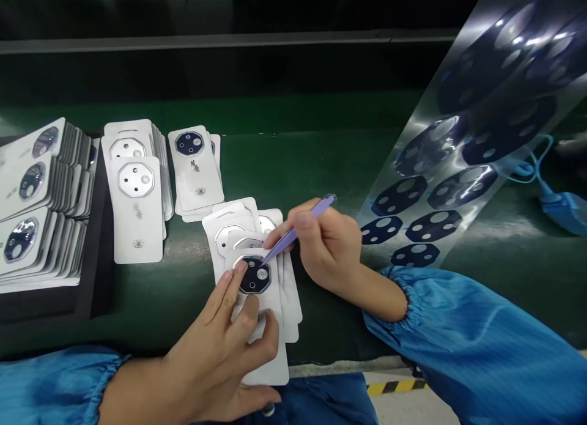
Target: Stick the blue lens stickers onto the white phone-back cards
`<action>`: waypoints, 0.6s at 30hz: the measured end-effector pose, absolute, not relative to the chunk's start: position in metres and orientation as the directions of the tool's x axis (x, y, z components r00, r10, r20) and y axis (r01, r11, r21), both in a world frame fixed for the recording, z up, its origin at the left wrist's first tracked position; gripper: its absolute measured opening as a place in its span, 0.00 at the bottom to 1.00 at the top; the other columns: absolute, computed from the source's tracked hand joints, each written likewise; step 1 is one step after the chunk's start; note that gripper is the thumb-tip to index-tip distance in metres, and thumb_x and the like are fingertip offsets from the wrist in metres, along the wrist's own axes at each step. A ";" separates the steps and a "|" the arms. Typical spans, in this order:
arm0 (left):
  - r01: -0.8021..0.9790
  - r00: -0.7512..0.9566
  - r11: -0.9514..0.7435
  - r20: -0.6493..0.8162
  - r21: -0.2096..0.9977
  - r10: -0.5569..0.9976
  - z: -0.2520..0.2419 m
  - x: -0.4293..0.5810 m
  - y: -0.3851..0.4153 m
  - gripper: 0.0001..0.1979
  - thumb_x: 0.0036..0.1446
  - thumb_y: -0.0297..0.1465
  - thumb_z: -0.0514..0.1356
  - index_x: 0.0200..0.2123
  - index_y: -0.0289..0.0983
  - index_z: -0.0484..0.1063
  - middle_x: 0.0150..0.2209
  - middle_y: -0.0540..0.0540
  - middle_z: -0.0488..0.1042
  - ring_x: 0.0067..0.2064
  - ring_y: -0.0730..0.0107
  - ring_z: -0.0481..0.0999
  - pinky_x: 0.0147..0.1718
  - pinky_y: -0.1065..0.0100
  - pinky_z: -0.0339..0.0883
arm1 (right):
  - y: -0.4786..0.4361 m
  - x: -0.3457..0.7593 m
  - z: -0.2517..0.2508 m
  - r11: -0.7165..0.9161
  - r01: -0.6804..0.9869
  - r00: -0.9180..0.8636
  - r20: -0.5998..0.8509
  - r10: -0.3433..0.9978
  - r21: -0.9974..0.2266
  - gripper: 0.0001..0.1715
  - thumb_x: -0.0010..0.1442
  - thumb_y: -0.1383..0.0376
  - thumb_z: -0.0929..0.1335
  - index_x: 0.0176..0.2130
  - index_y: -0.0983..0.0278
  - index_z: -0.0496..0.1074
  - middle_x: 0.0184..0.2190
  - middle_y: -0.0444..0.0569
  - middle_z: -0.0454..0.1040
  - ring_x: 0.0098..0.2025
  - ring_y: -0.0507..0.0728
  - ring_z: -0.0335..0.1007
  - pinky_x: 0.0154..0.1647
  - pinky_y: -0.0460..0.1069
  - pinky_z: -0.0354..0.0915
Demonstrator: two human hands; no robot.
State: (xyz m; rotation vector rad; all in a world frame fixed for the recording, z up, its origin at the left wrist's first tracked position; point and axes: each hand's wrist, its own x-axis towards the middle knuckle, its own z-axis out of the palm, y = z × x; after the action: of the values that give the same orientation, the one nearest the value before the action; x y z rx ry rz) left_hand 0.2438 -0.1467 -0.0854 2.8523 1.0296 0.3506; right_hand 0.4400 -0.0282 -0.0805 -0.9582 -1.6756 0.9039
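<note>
My right hand (323, 244) is closed around purple tweezers (293, 232), their tip touching the dark octagonal sticker (255, 277) on a white card (270, 373). On that same card, the fingertips of my left hand (224, 339) press at the sticker's left edge and just below it. Its fingers are apart and bent, with the thumb near the card's lower edge. Under and behind this card lie several more white cards (291, 303), fanned out, some with white octagons.
White cards with silvery octagons (137, 214) are stacked left of centre, beside cards with dark octagons (197, 174). A black tray (98, 290) holds several card rows at far left. A clear sheet of dark stickers (440, 192) slants upward at right, near a blue object (564, 208).
</note>
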 end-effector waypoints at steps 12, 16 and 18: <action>0.619 0.737 -0.769 0.220 0.158 0.639 -0.086 0.240 -0.130 0.56 0.54 0.71 0.43 0.62 0.26 0.65 0.61 0.27 0.65 0.69 0.32 0.53 0.64 0.43 0.55 | -0.020 0.434 -0.088 0.214 -0.085 0.012 0.214 0.977 -0.973 0.20 0.72 0.48 0.63 0.44 0.59 0.76 0.35 0.47 0.80 0.32 0.55 0.78 0.35 0.52 0.76; 0.605 0.770 -0.781 0.138 0.154 0.623 -0.083 0.239 -0.123 0.55 0.54 0.71 0.44 0.65 0.31 0.62 0.71 0.24 0.50 0.72 0.33 0.49 0.64 0.40 0.51 | -0.013 0.432 -0.090 0.139 -0.171 -0.033 0.146 0.989 -0.975 0.20 0.71 0.49 0.64 0.46 0.60 0.76 0.48 0.50 0.77 0.43 0.55 0.79 0.43 0.52 0.78; 0.607 0.772 -0.782 0.126 0.144 0.623 -0.079 0.238 -0.121 0.53 0.55 0.70 0.46 0.65 0.32 0.63 0.71 0.23 0.50 0.72 0.32 0.47 0.65 0.38 0.47 | -0.009 0.430 -0.090 0.092 -0.158 -0.043 0.100 0.994 -0.983 0.19 0.70 0.50 0.65 0.46 0.61 0.75 0.46 0.50 0.77 0.41 0.54 0.79 0.42 0.50 0.78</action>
State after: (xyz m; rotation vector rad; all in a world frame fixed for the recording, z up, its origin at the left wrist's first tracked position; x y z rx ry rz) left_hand 0.2375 -0.1209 -0.0792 2.8676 0.9969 0.2549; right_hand 0.4298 -0.0088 -0.0898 -0.9995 -1.1730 1.2445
